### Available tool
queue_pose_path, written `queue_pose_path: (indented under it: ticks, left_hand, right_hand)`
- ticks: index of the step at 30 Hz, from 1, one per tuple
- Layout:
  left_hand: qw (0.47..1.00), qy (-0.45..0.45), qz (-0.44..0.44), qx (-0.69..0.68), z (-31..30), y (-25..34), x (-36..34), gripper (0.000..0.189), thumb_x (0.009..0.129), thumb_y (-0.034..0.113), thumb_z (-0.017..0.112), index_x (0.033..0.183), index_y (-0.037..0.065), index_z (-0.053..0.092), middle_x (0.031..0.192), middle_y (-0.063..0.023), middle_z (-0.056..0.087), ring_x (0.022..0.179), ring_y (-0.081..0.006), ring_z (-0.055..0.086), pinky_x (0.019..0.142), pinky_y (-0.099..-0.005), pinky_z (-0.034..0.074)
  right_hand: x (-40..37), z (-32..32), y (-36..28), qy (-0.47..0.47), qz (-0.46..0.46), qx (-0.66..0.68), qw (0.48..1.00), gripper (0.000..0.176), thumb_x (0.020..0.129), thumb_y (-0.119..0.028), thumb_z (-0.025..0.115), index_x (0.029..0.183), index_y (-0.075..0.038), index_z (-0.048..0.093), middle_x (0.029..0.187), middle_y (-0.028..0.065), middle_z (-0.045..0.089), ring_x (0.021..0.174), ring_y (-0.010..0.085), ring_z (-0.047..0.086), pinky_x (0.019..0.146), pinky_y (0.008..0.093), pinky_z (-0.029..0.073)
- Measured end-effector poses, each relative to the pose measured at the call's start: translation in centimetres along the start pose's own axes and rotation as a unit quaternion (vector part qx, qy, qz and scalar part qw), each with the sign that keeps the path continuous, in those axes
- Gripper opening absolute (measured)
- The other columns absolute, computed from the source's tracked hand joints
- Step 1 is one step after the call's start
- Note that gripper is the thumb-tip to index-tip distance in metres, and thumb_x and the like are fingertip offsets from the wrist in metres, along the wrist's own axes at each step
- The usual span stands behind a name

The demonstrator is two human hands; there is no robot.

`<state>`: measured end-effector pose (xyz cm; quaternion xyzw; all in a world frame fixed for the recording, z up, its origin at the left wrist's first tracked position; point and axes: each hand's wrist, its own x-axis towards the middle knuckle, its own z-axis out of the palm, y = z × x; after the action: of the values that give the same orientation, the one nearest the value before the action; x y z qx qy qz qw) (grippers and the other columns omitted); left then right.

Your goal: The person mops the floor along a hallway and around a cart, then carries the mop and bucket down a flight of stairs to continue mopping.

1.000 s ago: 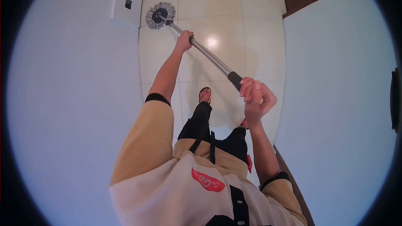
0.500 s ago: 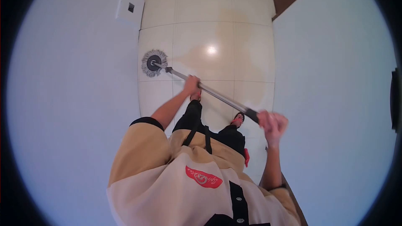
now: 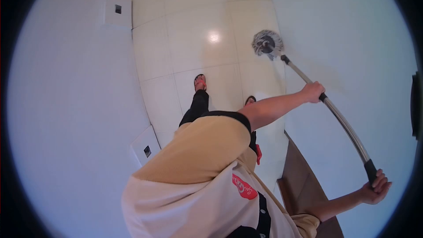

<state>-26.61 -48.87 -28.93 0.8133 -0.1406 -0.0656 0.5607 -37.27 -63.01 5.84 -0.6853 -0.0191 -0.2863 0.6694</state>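
Observation:
A mop (image 3: 346,125) with a long metal pole slants across the right side of the view. Its round head of grey strands (image 3: 275,39) rests on the tiled floor close to the right wall. My left hand (image 3: 313,91) reaches across my body and is closed around the middle of the pole, just above a black collar. At the pole's black top end, my right hand (image 3: 376,188) is wrapped around the grip, far out to the right.
Pale floor tiles (image 3: 198,26) run between a white left wall (image 3: 75,83) and a white right wall (image 3: 348,39). Small dark fittings (image 3: 147,151) sit on the left wall. Brown woodwork (image 3: 304,185) stands at lower right. My sandalled foot (image 3: 200,81) is on the tiles.
The mop head has swept across the floor from the left wall to the right wall. Both hands have moved right with the pole, still holding it. My body has turned.

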Motion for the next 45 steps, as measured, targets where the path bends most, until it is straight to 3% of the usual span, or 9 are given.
queue_pose_path:
  ticks: [5,9,12,17,23,30,36,38,45]
  left_hand:
    - [0.988,0.151,-0.043,0.009,-11.3,-3.8,-17.3,0.022,0.054,0.009,0.061,0.072,0.006,0.049,0.076,-0.0131,0.050,0.076,-0.0324,0.050,0.062,-0.0416,0.041]
    - [0.937,0.221,-0.138,0.233,-17.3,-21.1,-37.8,0.026,0.059,0.014,0.065,0.077,0.004,0.048,0.083,-0.0161,0.048,0.084,-0.0340,0.047,0.067,-0.0416,0.040]
    - [0.846,0.047,-0.463,0.261,-23.9,-24.4,-50.2,0.029,0.056,0.016,0.069,0.082,0.010,0.056,0.092,-0.0117,0.052,0.093,-0.0327,0.048,0.076,-0.0431,0.043]
    - [0.928,0.071,-0.265,0.254,-17.0,-21.8,-42.4,0.018,0.058,0.010,0.063,0.075,0.006,0.056,0.089,-0.0151,0.053,0.085,-0.0332,0.052,0.070,-0.0439,0.043]
    - [0.982,-0.094,-0.121,0.114,6.4,4.0,-18.0,0.021,0.053,0.014,0.065,0.072,0.007,0.058,0.080,-0.0112,0.056,0.086,-0.0291,0.053,0.068,-0.0525,0.042]
    - [0.999,-0.037,-0.038,-0.002,12.4,6.9,-5.8,0.018,0.055,0.010,0.060,0.072,0.007,0.058,0.078,-0.0108,0.057,0.081,-0.0287,0.054,0.063,-0.0424,0.045]
    - [0.980,0.035,-0.170,0.100,-0.6,4.0,-23.4,0.025,0.057,0.017,0.061,0.077,0.006,0.051,0.079,-0.0131,0.053,0.080,-0.0315,0.052,0.065,-0.0417,0.043]
    - [0.957,0.023,-0.246,0.153,-7.2,-2.2,-32.8,0.032,0.056,0.009,0.063,0.085,0.007,0.049,0.085,-0.0124,0.050,0.083,-0.0308,0.050,0.070,-0.0400,0.042]
    - [0.866,0.089,-0.377,0.317,-19.3,-13.6,-48.6,0.022,0.059,0.012,0.066,0.077,0.009,0.055,0.087,-0.0110,0.050,0.089,-0.0296,0.048,0.070,-0.0414,0.043]
  right_hand:
    - [-2.5,6.3,0.4,-0.069,0.010,0.021,0.997,0.029,0.085,-0.018,0.032,0.057,-0.013,0.034,0.045,-0.0002,0.031,0.042,0.0109,0.030,0.050,0.0278,0.030]
    - [-19.8,13.5,12.5,-0.455,0.207,0.019,0.866,0.033,0.086,-0.027,0.036,0.057,-0.011,0.041,0.050,0.0019,0.040,0.049,0.0152,0.040,0.055,0.0315,0.038]
    - [-33.1,19.4,14.0,-0.469,0.206,0.244,0.824,0.020,0.074,-0.006,0.046,0.055,-0.001,0.046,0.054,0.0047,0.047,0.051,0.0164,0.045,0.054,0.0311,0.041]
    - [-25.8,9.4,15.1,-0.432,0.179,0.103,0.878,0.029,0.082,-0.023,0.050,0.065,0.000,0.052,0.062,0.0067,0.054,0.053,0.0159,0.049,0.051,0.0273,0.042]
    - [-9.8,-11.8,-7.3,0.048,-0.009,-0.231,0.972,0.026,0.077,-0.019,0.041,0.060,-0.001,0.047,0.049,0.0113,0.048,0.050,0.0176,0.049,0.055,0.0363,0.044]
    - [-1.3,-13.5,-4.4,-0.018,0.008,-0.028,0.999,0.037,0.083,-0.014,0.032,0.048,-0.017,0.022,0.041,-0.0015,0.020,0.040,0.0093,0.023,0.060,0.0296,0.031]
    - [-5.2,-1.8,-5.4,0.072,0.088,-0.100,0.988,0.032,0.085,-0.020,0.033,0.054,-0.014,0.032,0.043,-0.0020,0.028,0.042,0.0115,0.027,0.049,0.0285,0.029]
    - [-9.9,-1.1,0.0,-0.361,0.199,0.213,0.886,0.028,0.083,-0.021,0.036,0.059,-0.008,0.041,0.048,0.0014,0.037,0.046,0.0140,0.035,0.049,0.0290,0.034]
    - [-27.9,12.0,6.3,-0.436,0.238,0.230,0.837,0.016,0.070,-0.004,0.051,0.055,-0.001,0.048,0.053,0.0057,0.047,0.049,0.0170,0.044,0.056,0.0295,0.041]
